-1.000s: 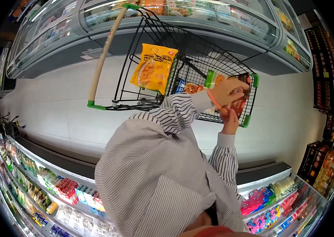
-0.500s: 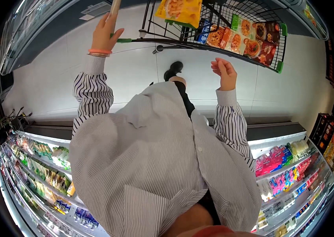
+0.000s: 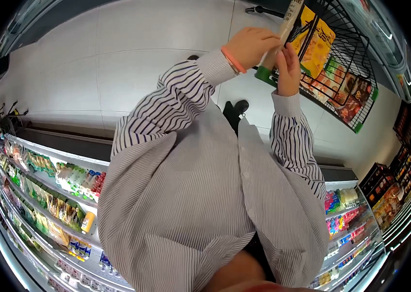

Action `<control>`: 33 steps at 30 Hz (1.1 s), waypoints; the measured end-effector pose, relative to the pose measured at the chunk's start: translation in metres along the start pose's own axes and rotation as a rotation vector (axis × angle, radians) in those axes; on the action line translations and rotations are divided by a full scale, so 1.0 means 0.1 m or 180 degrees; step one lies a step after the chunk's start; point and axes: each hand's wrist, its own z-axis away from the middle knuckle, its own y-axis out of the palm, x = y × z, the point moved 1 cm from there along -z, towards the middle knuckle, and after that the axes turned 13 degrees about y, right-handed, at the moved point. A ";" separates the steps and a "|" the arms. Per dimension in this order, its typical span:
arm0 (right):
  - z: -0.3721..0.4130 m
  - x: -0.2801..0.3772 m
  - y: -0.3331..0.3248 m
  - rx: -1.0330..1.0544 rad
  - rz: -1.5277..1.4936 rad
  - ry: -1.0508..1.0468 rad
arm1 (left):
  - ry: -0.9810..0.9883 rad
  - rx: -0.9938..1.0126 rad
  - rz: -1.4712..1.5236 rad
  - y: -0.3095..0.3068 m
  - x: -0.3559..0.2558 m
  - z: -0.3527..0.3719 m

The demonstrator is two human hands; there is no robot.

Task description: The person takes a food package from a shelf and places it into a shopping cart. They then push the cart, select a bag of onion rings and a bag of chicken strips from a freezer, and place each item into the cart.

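Observation:
A shopping cart [image 3: 367,108] of black wire with green corner pieces stands in front of me, its pale handle bar [image 3: 291,18] running up from a green end cap. My left hand [image 3: 248,47], with an orange band at the wrist, is closed over the handle from the left. Close beside it, my right hand [image 3: 289,73] has its fingers closed against the handle's near end; the exact grip is partly hidden. Inside the cart lie a yellow food bag [image 3: 318,43] and several printed food packs [image 3: 354,92], seen through the wires.
Lit refrigerated shelves with packaged goods [image 3: 71,211] stand behind me on the left, and more shelves [image 3: 344,221] on the right. A glass-fronted case [image 3: 385,34] borders the cart's far side. Pale tiled floor [image 3: 132,63] lies ahead.
The cart has swung round, its handle now on the right. My left hand moved right with the handle. My right hand, apart from the cart before, has come up to the handle.

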 end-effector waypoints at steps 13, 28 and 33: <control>-0.12 0.31 0.33 -0.0576 0.0874 0.1101 | 0.2527 0.0940 -0.1052 0.12 1.26 -1.42; 0.54 0.23 -0.42 -0.1068 0.2215 0.1209 | 0.2653 0.3172 -0.0519 0.83 1.01 -2.18; 0.28 0.20 -0.29 -0.2917 0.3210 0.0646 | 0.2599 0.3220 -0.0491 0.90 0.84 -2.35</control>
